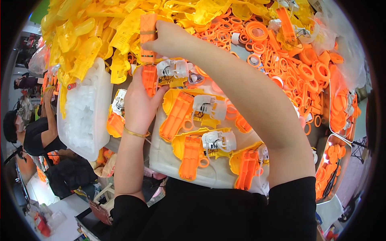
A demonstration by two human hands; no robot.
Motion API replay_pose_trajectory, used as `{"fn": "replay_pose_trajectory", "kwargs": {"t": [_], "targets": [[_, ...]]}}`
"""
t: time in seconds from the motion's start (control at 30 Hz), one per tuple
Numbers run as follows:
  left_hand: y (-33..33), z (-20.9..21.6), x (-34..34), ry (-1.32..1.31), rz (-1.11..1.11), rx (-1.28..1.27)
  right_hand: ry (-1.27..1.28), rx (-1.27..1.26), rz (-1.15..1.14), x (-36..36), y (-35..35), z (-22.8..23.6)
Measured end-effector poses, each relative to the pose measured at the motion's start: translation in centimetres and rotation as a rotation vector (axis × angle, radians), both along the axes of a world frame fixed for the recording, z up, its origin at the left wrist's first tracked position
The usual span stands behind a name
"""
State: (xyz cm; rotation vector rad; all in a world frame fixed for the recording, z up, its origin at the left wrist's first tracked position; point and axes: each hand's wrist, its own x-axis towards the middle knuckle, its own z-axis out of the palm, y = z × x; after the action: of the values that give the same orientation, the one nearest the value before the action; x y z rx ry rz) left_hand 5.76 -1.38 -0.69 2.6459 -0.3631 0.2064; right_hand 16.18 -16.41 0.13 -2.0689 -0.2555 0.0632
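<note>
My right hand (169, 39) reaches across to the upper left, its thumb and fingers on a long orange plastic block (148, 23) with a thin brownish band round it. Just below, my left hand (139, 98), a gold bracelet on its wrist, grips the orange handle (149, 78) of a toy-gun half. Beside that handle sits a clear motor housing (173, 68) with thin wires. The block is directly above the handle; whether they touch I cannot tell. Closer to me lie several yellow toy-gun halves (177, 110) with orange handles, white-and-clear housings and wires.
Yellow plastic shells (84, 52) are heaped at the far left, and orange rings and parts (289, 68) at the far right. A white tub (102, 134) of translucent pieces stands at left. Bins of orange parts (331, 154) are at right. A co-worker (40, 134) sits at far left.
</note>
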Motion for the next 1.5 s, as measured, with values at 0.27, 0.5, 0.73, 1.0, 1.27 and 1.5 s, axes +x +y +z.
{"fn": "replay_pose_trajectory", "kwargs": {"t": [0.27,0.5,0.73,1.0,1.27,1.5], "targets": [[-0.1,0.0,0.1,-0.012,-0.005,0.02,-0.084,-0.094,-0.034,-0.4,-0.1,0.2],[0.6,-0.4,0.0,-0.05,-0.028,0.006,-0.082,-0.067,-0.027,-0.7,0.4,0.5],[1.4,-1.5,-0.1,-0.184,-0.101,0.006,-0.075,0.073,-0.057,-0.5,0.4,1.1],[1.5,-1.0,0.0,-0.129,-0.092,-0.028,-0.057,-0.028,-0.013,-0.6,0.0,0.8],[1.0,-0.7,-0.2,-0.119,-0.081,-0.049,-0.03,0.053,0.029,0.5,-0.1,-1.1],[1.3,-1.1,-0.1,-0.13,-0.077,-0.035,-0.044,0.242,0.065,-1.4,0.5,-0.2]]}}
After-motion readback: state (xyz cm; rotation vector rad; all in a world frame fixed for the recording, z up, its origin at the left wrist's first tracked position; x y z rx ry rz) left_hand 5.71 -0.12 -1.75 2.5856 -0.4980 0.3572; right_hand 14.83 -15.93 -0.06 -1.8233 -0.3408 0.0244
